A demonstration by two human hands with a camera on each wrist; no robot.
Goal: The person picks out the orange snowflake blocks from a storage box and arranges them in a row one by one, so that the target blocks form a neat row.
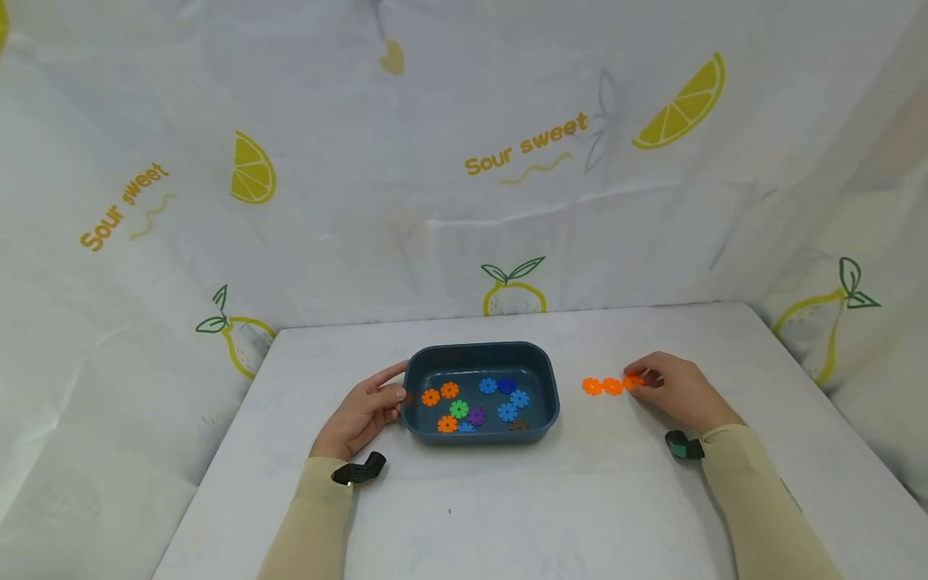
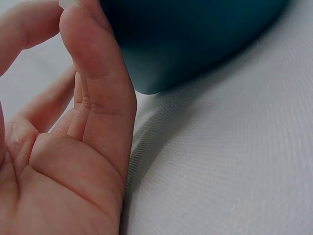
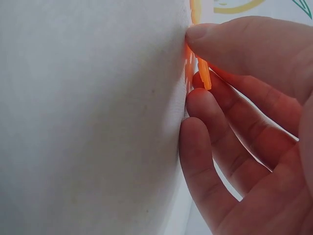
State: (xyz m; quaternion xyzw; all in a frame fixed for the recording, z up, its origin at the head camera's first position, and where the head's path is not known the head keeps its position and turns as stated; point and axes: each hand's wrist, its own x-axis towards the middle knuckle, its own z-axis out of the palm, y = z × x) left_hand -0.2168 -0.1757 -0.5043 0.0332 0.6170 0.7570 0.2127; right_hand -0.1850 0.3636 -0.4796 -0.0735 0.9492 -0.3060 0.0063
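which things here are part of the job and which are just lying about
Seemingly in the job:
dark tray, held by the left hand
coloured pieces inside it
row of orange pieces, the end one pinched by the right hand

Just around:
wrist devices
white table
lemon-print backdrop

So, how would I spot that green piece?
On the white table, find the dark blue tray that the left hand holds. Inside, left of the tray's middle, the green piece lies just left of the purple one. Its colour sets it apart: no other piece in the tray is green.
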